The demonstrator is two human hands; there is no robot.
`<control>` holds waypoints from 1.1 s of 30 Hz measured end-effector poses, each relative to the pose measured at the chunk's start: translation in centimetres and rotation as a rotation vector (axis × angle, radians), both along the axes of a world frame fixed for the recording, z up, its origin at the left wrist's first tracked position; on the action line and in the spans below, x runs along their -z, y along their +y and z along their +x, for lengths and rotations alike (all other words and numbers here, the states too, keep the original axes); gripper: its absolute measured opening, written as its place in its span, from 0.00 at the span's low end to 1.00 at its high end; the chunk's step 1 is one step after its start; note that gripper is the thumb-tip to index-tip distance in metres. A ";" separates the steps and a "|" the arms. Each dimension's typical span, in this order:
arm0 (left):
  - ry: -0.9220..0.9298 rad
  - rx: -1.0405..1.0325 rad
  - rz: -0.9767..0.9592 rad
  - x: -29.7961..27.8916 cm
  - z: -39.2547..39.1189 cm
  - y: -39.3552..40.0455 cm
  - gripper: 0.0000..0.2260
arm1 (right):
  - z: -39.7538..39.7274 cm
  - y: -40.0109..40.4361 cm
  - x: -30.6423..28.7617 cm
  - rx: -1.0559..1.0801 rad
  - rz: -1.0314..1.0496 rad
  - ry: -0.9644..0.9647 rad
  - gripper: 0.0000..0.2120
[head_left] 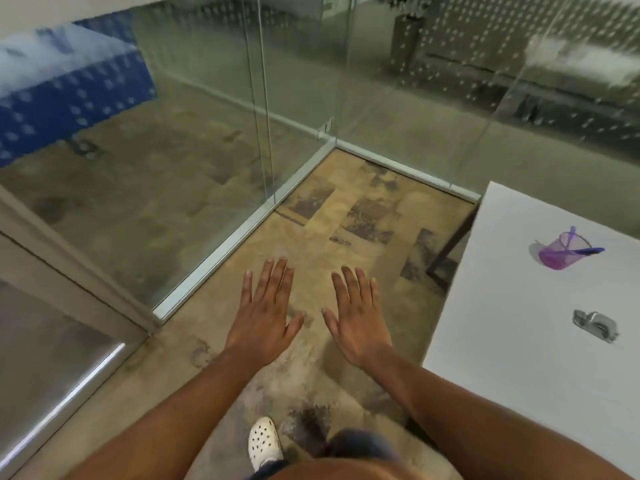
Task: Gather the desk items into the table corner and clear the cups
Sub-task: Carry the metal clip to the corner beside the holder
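Note:
A white table [502,341] fills the right side of the head view. On it stands a clear purple cup [561,252] holding a blue pen, and nearer to me lies a small silver metal item [595,325] that looks like a stapler. My left hand [265,313] and my right hand [356,320] are held out flat, palms down, fingers spread, over the floor to the left of the table. Neither hand holds or touches anything.
Glass partition walls [263,98] with metal floor rails meet in a corner ahead. The patterned tan carpet [346,209] lies below my hands. A dark table leg [446,251] stands at the table's far left corner. A white perforated shoe [265,441] shows at the bottom.

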State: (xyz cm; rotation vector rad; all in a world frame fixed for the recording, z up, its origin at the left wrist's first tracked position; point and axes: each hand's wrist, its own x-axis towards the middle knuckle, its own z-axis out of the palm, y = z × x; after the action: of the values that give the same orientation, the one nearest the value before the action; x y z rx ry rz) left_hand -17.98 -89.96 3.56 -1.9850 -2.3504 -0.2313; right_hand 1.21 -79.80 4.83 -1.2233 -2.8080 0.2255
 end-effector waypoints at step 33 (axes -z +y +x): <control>-0.001 1.165 -0.065 2.8 17.6 54.3 0.37 | 15.2 31.7 4.9 1.241 -0.080 0.085 0.33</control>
State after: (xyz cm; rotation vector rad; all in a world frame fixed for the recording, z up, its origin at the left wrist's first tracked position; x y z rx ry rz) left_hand -0.43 -35.64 0.81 -3.0797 -0.9142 -0.1775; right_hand 16.39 -48.07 -0.05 -2.5316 -1.5032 0.2651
